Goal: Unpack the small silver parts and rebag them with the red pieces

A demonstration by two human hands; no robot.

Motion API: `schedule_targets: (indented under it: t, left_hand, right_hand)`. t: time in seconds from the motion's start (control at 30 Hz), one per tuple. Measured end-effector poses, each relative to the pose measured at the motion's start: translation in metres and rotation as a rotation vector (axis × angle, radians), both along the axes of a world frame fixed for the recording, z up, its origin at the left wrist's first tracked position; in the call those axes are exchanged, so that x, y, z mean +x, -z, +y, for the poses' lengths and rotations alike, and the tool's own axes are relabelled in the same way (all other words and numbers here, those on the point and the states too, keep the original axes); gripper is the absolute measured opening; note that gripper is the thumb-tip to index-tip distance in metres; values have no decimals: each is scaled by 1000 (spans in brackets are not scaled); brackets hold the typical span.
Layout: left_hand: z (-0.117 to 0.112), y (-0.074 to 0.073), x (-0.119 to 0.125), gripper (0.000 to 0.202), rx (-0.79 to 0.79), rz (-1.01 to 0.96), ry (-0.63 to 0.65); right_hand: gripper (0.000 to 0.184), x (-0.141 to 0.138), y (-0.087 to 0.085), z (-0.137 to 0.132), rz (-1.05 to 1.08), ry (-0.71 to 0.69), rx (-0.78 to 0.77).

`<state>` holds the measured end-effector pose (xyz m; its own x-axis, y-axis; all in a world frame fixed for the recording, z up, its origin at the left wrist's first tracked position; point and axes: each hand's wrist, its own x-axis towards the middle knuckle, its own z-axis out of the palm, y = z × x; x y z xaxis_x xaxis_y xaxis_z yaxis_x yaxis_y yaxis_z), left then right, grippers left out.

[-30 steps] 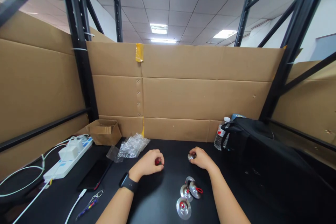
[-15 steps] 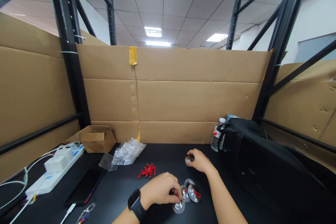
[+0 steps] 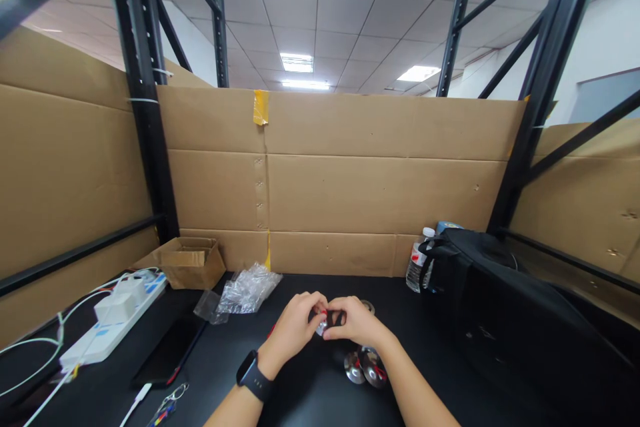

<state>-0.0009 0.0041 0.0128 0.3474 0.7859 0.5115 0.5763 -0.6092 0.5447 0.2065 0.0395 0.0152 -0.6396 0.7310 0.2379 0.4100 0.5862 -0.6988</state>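
My left hand (image 3: 293, 328), with a dark watch on its wrist, pinches a small silver finger cymbal (image 3: 321, 327) with a bit of red cord at its top. From the other side, the thumb and fingers of my right hand (image 3: 359, 321) close at the same cymbal and cord; much of it is hidden by the fingers. Below the right hand, shiny cymbals (image 3: 355, 368) with red cord lie close together on the black table (image 3: 310, 390). Another round metal piece (image 3: 369, 305) shows just behind the right hand. Only a sliver of red cords (image 3: 271, 331) peeks out behind the left hand.
Crumpled clear plastic (image 3: 249, 288) and an open cardboard box (image 3: 193, 263) sit at the back left. A power strip (image 3: 95, 337), a phone (image 3: 170, 351) and a keyring (image 3: 170, 403) lie leftward. To the right stand a water bottle (image 3: 416, 265) and a black bag (image 3: 500, 320).
My left hand has lifted a cymbal from the group, moving up and away. My right hand has left the round metal piece on the table and come left to meet it.
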Motion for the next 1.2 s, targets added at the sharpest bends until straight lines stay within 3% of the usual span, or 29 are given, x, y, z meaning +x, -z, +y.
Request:
schedule_targets:
  t: [0.3, 0.4, 0.53, 0.67, 0.77, 0.87, 0.97, 1.1, 1.2]
  left_hand:
    - [-2, 0, 9, 8, 60, -76, -71]
    - [-1, -3, 6, 12, 92, -210, -142]
    - [4, -2, 2, 7, 0, -284, -34]
    - [6, 4, 5, 5, -42, -371, 24]
    - [6, 4, 8, 5, -47, -388, -17]
    - [8, 0, 0, 11, -28, -262, -86]
    - [17, 0, -25, 18, -20, -38, -123]
    - [31, 5, -64, 20, -196, 201, -76]
    - [26, 3, -63, 16, -231, 261, -30]
  right_hand:
    - [23, -9, 4, -6, -3, 114, 164]
    - [37, -8, 2, -4, 185, 148, 61]
    - [48, -9, 5, 1, 439, 48, -164]
    - [44, -11, 12, 4, 524, -48, -226]
    - [43, -12, 14, 6, 480, -13, -193]
    - [47, -5, 11, 11, 475, 64, -156]
    - [48, 13, 6, 19, 446, 187, -81]
    - [45, 48, 5, 30, 89, 432, 156]
    - [48, 67, 13, 37, -118, 542, 172]
